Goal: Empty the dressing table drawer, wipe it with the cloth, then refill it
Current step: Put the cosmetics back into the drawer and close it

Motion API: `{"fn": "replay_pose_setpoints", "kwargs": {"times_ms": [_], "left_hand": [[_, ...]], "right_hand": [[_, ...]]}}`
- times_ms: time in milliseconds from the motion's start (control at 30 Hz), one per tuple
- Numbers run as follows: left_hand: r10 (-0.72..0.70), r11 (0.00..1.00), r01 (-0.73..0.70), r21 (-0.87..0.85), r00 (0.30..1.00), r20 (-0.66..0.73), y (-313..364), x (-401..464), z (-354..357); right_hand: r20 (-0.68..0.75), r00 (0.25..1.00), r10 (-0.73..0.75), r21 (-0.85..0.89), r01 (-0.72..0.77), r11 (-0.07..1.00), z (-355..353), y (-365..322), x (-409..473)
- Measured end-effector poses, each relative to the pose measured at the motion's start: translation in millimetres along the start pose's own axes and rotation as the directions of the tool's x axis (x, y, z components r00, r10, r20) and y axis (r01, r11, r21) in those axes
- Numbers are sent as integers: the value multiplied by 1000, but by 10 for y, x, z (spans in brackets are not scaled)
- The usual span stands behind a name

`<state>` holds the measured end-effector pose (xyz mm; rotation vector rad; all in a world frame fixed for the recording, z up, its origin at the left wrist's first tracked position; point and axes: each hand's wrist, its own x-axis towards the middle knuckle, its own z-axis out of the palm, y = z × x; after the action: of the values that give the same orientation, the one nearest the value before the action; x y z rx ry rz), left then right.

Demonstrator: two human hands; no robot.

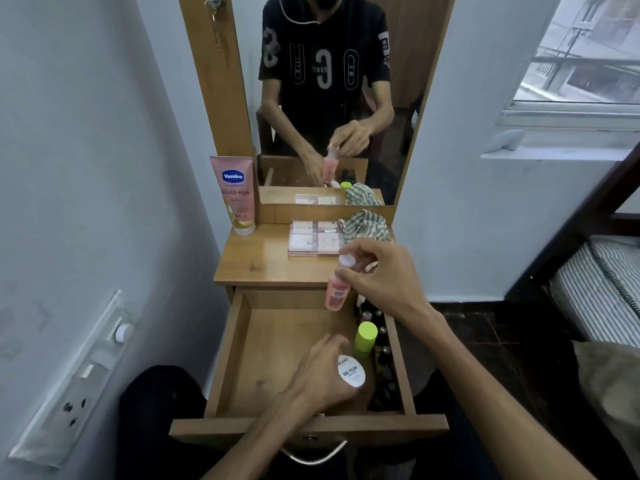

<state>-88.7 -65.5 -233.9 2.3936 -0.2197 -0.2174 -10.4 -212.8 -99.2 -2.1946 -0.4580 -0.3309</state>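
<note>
Wooden drawer point(228, 355), round white-lidded jar point(351, 371), pink bottle point(336, 289)

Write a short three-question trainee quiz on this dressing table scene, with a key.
1. True or false: the right hand grips the pink bottle above the open drawer.
2. What lies beside the checked cloth on the tabletop? A) palette B) comb C) phone
3. Fill in: the left hand holds a white-lidded jar labelled nail ____.

Key: 1 true; 2 A, the palette; 3 polish.
</note>
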Motion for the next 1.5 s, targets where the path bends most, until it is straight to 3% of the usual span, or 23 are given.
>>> {"fn": "replay_pose_setpoints", "kwargs": {"times_ms": [300, 467, 567, 633, 767, 933, 1133, 1333, 1500], "left_hand": [[-67, 997, 70, -30, 994, 89, 103, 97, 51], [-94, 973, 132, -189, 976, 198, -97, -76, -154], [-147, 934, 159, -320, 987, 61, -338, -234, -475], [-187, 941, 156, -301, 979, -76, -408, -340, -773], [-187, 962, 114, -250, 937, -295, -451, -493, -1250], [-190, 961, 111, -252, 931, -313, -620, -485, -1369], [-192, 965, 128, -229, 939, -287, -725, -470, -1264], [-183, 972, 117, -203, 921, -343, -717, -420, -1224], [-211, 968, 74, -241, 761, -613, -524, -146, -1554]], "right_hand": [[61, 998, 8, 44, -10, 999, -29, 34, -184], [129, 991, 35, 28, -39, 999, -8, 20, -199], [188, 982, 24, 48, -33, 998, 26, -11, -205], [293, 956, -15, 32, 6, 999, 119, -65, -227], [571, 820, -45, -28, 74, 997, 542, -186, -290], [769, 638, -36, -73, 144, 987, 1046, -283, -379], [880, 472, 49, -140, 161, 977, 1416, -245, -518], [900, 414, 140, -189, 81, 979, 1479, -162, -583], [885, 447, 131, -171, 51, 984, 1308, -110, -450]]}}
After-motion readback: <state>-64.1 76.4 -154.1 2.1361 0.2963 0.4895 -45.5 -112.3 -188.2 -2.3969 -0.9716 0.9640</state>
